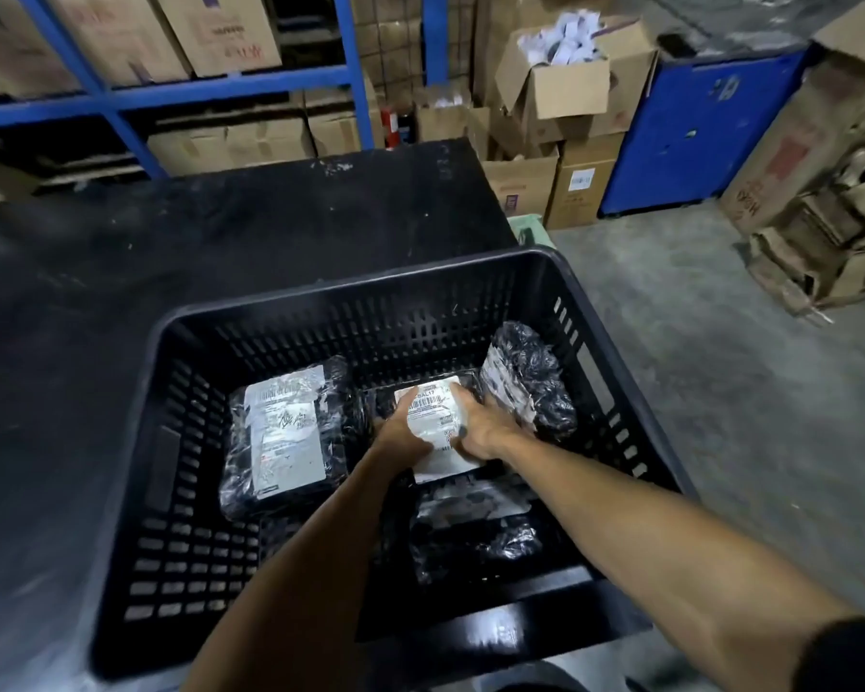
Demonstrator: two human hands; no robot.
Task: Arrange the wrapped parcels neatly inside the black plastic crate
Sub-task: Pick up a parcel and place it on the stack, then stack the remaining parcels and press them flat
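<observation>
A black slatted plastic crate (136,442) stands in front of me. Both my arms reach into it. My left hand (403,434) and my right hand (488,432) grip the two sides of a black-wrapped parcel with a white label (433,417) in the crate's middle. Left of it, a larger labelled parcel (285,437) lies flat on the bottom. A third parcel (530,374) leans against the right wall. Another parcel (475,531) lies at the near side, under my right forearm.
The crate sits beside a black table top (221,232) at the left and back. Cardboard boxes (555,82) and blue shelving (350,67) fill the background. A blue cabinet (695,132) and crushed cartons (830,232) stand on the grey floor at the right.
</observation>
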